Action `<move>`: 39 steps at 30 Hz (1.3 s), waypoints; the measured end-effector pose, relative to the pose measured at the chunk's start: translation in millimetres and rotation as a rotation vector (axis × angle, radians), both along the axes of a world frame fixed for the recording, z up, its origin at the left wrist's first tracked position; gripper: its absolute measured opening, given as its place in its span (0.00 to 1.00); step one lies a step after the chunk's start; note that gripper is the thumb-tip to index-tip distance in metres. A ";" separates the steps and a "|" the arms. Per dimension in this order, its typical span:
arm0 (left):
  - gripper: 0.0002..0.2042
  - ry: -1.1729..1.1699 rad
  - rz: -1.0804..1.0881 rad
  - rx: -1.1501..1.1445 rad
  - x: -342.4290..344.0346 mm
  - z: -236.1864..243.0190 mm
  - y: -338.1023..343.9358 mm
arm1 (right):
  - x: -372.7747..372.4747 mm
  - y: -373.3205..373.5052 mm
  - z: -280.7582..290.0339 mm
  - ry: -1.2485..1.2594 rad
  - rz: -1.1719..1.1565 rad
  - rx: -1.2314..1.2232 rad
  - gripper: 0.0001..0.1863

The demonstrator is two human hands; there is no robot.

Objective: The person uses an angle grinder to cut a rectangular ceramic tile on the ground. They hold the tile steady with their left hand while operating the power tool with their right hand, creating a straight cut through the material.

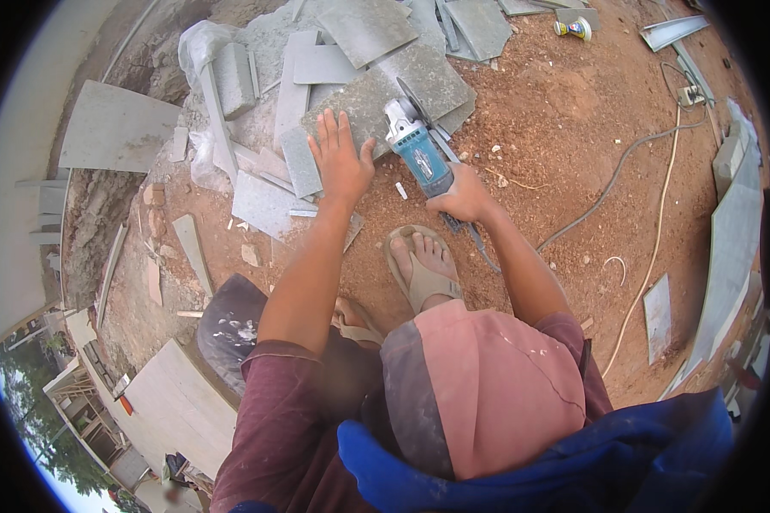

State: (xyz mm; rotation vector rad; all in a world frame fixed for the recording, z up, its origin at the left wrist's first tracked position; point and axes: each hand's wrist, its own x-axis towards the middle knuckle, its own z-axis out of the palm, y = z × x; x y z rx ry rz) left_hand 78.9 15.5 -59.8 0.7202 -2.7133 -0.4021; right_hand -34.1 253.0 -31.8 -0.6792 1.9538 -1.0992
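Note:
My left hand (pixel 342 158) rests with fingers spread on a speckled grey stone tile (pixel 364 107) atop other pieces. My right hand (pixel 458 192) grips the body of a teal-and-silver angle grinder (pixel 423 158). The grinder's cutting disc (pixel 411 98) is at the tile, just right of my left hand; whether it touches or spins I cannot tell. A narrow cut strip (pixel 443 145) lies beside the grinder, and my sandalled foot (pixel 421 269) is below it on the dirt.
Broken tiles (pixel 257 205) and plastic sheeting (pixel 198 47) lie ahead and left. A grey cord (pixel 573 218) and white cable (pixel 654 235) cross the red dirt toward a socket (pixel 690 97). A small container (pixel 571 28) lies at back right; long panels (pixel 727 261) line the right.

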 end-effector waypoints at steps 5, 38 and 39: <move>0.37 -0.007 0.003 -0.003 0.2 -0.5 -0.2 | -0.1 -2.9 -0.2 0.022 0.001 0.014 0.22; 0.36 0.000 -0.001 -0.035 -0.1 -0.1 2.2 | -9.7 -21.2 1.8 -0.054 -0.013 0.029 0.22; 0.36 -0.004 -0.001 -0.039 -0.1 -0.6 1.8 | -9.9 -21.9 2.3 -0.058 -0.015 0.026 0.22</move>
